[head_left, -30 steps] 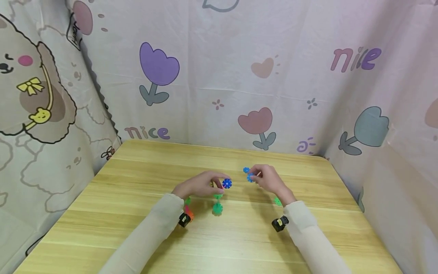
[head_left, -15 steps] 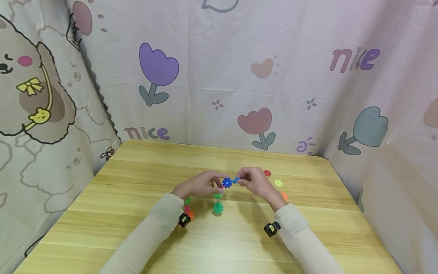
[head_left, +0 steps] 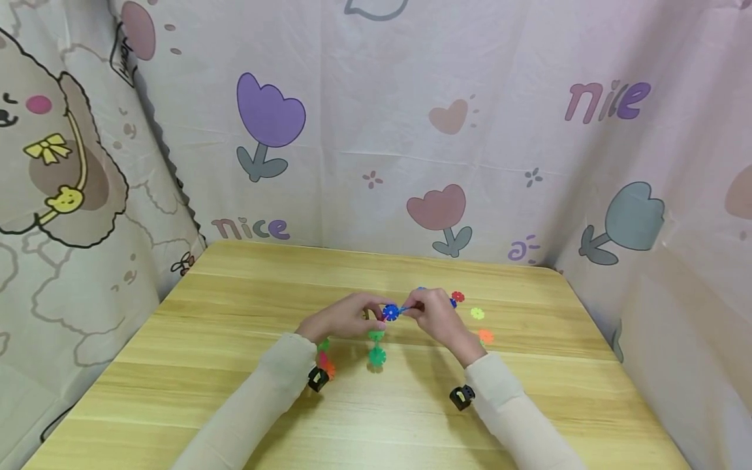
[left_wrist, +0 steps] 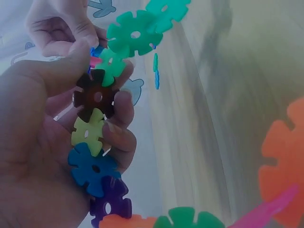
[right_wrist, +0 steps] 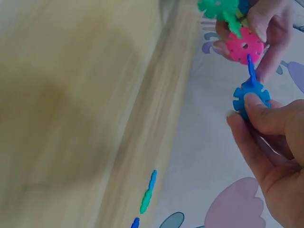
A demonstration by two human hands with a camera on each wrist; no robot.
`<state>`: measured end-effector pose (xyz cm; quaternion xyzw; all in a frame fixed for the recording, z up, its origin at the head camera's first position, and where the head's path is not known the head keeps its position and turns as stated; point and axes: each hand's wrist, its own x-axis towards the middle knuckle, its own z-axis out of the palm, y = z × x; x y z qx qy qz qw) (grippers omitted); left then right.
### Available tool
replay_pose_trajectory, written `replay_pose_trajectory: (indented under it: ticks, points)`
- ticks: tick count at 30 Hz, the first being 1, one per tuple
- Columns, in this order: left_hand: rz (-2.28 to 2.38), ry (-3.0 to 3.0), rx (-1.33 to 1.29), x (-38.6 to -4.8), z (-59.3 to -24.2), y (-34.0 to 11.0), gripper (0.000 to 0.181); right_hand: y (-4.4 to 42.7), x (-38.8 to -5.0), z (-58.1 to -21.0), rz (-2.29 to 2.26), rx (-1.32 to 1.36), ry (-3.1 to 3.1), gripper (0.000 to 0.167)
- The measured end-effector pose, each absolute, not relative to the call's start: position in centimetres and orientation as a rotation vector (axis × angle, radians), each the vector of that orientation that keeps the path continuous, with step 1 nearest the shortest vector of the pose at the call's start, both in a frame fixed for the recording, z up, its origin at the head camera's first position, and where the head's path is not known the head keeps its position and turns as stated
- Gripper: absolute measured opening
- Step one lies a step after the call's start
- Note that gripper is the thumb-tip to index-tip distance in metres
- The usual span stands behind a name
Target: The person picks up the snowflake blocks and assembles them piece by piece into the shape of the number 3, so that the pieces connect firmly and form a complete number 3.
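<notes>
My left hand [head_left: 346,317] holds a chain of slotted plastic snowflake discs. In the left wrist view a brown disc [left_wrist: 88,102], a pale yellow disc [left_wrist: 83,133] and a teal-blue disc [left_wrist: 88,166] lie against its palm and fingers. Two green discs hang off the chain, the lower green disc [head_left: 377,357] near the table. A pink disc [right_wrist: 240,50] carries a dark blue disc [head_left: 390,313]. Between thumb and fingertip, my right hand [head_left: 437,320] pinches a light blue disc [right_wrist: 242,97] against the dark blue one's edge. Whether their slots interlock I cannot tell.
Loose on the wooden table [head_left: 235,287] lie a red disc [head_left: 458,296], a yellow disc [head_left: 478,313] and an orange disc [head_left: 485,336], right of my right hand. Some blue discs are partly hidden behind that hand. A patterned curtain [head_left: 364,215] hangs behind the table.
My right hand has brought the light blue disc leftward from the back right to the dark blue disc. My left hand has hardly moved.
</notes>
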<state>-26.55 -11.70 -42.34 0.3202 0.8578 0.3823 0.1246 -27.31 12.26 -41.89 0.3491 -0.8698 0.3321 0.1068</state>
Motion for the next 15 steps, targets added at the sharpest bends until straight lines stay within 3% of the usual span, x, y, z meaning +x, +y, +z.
replay_pose_trajectory:
  ticks: [10,15]
  points:
    - [1.169,2.5,0.918,-26.51,-42.27,-11.41,0.043,11.66,-27.1,-42.01,0.883,1.021,-2.475,0.011]
    - [1.171,2.463,0.933,-26.52,-42.34,-11.37,0.052,11.5,-27.34,-42.05,0.853,1.07,-2.435,0.011]
